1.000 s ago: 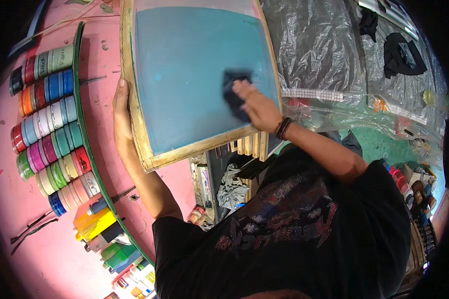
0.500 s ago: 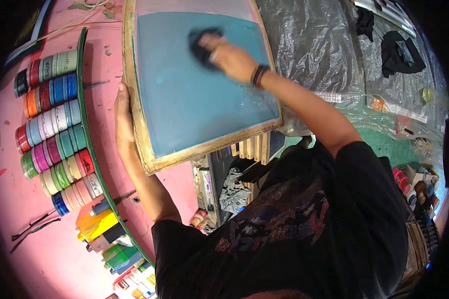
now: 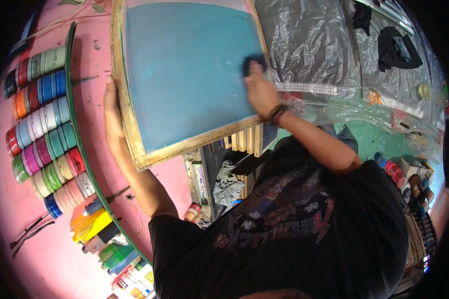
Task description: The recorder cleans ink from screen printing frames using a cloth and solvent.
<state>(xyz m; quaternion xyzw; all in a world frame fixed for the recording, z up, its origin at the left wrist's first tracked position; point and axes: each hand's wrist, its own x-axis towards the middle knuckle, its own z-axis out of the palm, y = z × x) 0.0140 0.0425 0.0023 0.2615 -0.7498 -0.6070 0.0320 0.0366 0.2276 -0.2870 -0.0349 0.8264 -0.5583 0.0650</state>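
Observation:
A wooden-framed silk screen (image 3: pixel 184 79), its mesh coated blue-teal with small white cross marks, is propped up in front of me. My left hand (image 3: pixel 112 107) grips its left side; the thumb or a finger shows along the edge and the rest is hidden behind the frame. At the screen's right side my right hand (image 3: pixel 262 92), with dark bands at the wrist, presses a bunched black cloth (image 3: pixel 254 65) against the mesh near the right rail.
Paint tubs (image 3: pixel 50 119) in several colours line a green-edged shelf (image 3: pixel 80 129) on the pink wall to the left. A plastic-covered table (image 3: pixel 309 45) lies to the right, with a black fabric piece (image 3: pixel 398 50) on it. Below the screen stand wooden frames (image 3: pixel 242 141) and a crumpled grey cloth (image 3: pixel 228 184).
My right hand has swept the black cloth from the screen's upper middle rightward and down to its right edge. My left hand keeps its hold, and the whole view has shifted slightly.

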